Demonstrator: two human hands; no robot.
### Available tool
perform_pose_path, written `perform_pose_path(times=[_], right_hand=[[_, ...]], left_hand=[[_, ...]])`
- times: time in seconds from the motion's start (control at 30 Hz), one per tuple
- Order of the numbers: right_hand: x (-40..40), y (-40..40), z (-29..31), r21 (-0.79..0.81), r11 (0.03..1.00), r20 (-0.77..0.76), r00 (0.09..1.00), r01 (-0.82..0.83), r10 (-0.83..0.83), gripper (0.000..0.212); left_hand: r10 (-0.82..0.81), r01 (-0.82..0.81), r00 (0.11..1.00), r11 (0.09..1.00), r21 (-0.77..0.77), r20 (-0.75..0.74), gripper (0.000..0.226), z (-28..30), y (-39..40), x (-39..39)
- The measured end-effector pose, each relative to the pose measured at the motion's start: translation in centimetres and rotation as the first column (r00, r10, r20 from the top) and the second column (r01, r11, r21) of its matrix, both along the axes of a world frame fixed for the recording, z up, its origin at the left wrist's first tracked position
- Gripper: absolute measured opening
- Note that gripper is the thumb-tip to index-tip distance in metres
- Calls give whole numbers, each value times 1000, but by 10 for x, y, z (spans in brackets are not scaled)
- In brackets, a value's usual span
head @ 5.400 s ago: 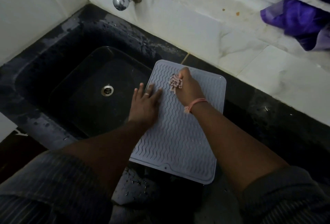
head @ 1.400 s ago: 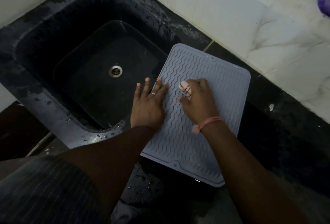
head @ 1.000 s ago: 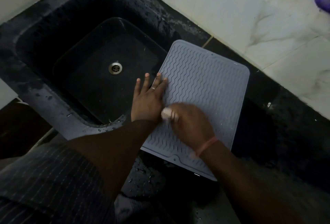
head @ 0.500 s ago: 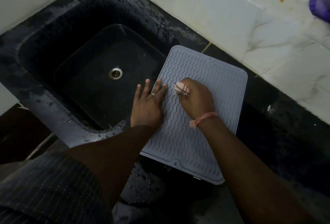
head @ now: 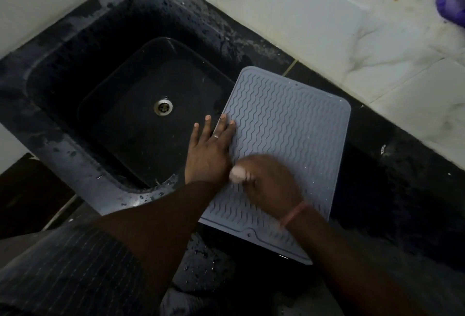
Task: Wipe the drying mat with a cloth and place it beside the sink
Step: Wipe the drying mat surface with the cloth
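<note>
The grey drying mat is lying on the dark surface beside the sink, its left edge overhanging the basin. The right hand is gripping a bunched cloth against it; the left hand is pressing flat, fingers spread.

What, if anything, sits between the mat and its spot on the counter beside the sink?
Nothing visible. The drying mat already lies on the dark counter right of the sink, its left edge overhanging the basin. The left hand pins that edge; the right hand rubs the cloth on it.
</note>
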State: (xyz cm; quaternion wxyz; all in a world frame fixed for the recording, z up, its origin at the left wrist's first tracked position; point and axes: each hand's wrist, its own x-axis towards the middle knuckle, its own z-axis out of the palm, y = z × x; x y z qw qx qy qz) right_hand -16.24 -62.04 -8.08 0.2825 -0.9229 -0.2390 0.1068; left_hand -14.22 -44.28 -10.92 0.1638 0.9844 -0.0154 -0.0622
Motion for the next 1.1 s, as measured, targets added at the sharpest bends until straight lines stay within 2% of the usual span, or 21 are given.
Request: perform_pose_path(times=[0.1, 0.17, 0.27, 0.37, 0.5, 0.6, 0.7, 0.73, 0.8, 0.9, 0.97, 1.0, 1.03, 1.07, 1.1], right_hand=[[55, -1, 1, 10, 990, 90, 985, 144, -144, 19], [88, 1, -1, 0, 968, 152, 957, 250, -247, 21], [106, 6, -4, -14, 940, 160, 929, 340, -334, 24], [71, 10, 3, -14, 969, 114, 963, 248, -245, 22], [-9, 8, 8, 24, 998, -47, 997, 62, -61, 25], [-52, 3, 10, 51, 998, -101, 995, 21, -16, 32], [-54, 0, 22, 115, 993, -240, 970, 0, 28, 24], [-45, -1, 26, 186, 982, -308, 951, 34, 26, 17], [-24, -4, 39, 302, 926, -447, 891, 227, -73, 14], [8, -22, 44, 332, 747, -738, 652, 576, -174, 28], [19, -33, 42, 284, 691, -879, 469, 664, -89, 39], [21, -35, 42, 265, 703, -907, 418, 660, -50, 41], [21, -35, 44, 242, 752, -907, 419, 613, -50, 40], [20, -34, 44, 208, 841, -852, 515, 500, -95, 33], [20, -34, 40, 135, 939, -693, 707, 317, -140, 25]], left_hand=[[11, -11, 999, 1000, 3, 31, 65, -2, 0, -2], [14, -14, 999, 1000, 7, 41, 63, 0, -1, -3], [-14, 13, 999, 999, 30, 38, 66, 2, -1, -2], [-26, 23, 999, 998, 58, 38, 65, 0, -1, -1], [-46, 46, 999, 997, 65, 0, 76, -2, 1, 0], [-33, 33, 999, 998, 48, 0, 69, 1, 1, 1], [-33, 33, 999, 999, 39, 0, 70, 4, 0, 1], [-33, 32, 999, 999, 40, 8, 69, 2, 0, 1], [-33, 33, 999, 999, 39, 15, 68, 0, 1, 0], [-44, 43, 999, 998, 38, 22, 74, 0, 1, -1], [-36, 34, 998, 999, 42, 45, 71, 1, 1, -3], [-30, 27, 998, 998, 59, 50, 71, 1, 1, -4], [-27, 23, 998, 997, 78, 52, 71, 2, 0, -4], [-25, 20, 998, 995, 96, 53, 70, 3, -2, -4], [-15, 8, 998, 994, 107, 59, 67, 6, -4, -5]])
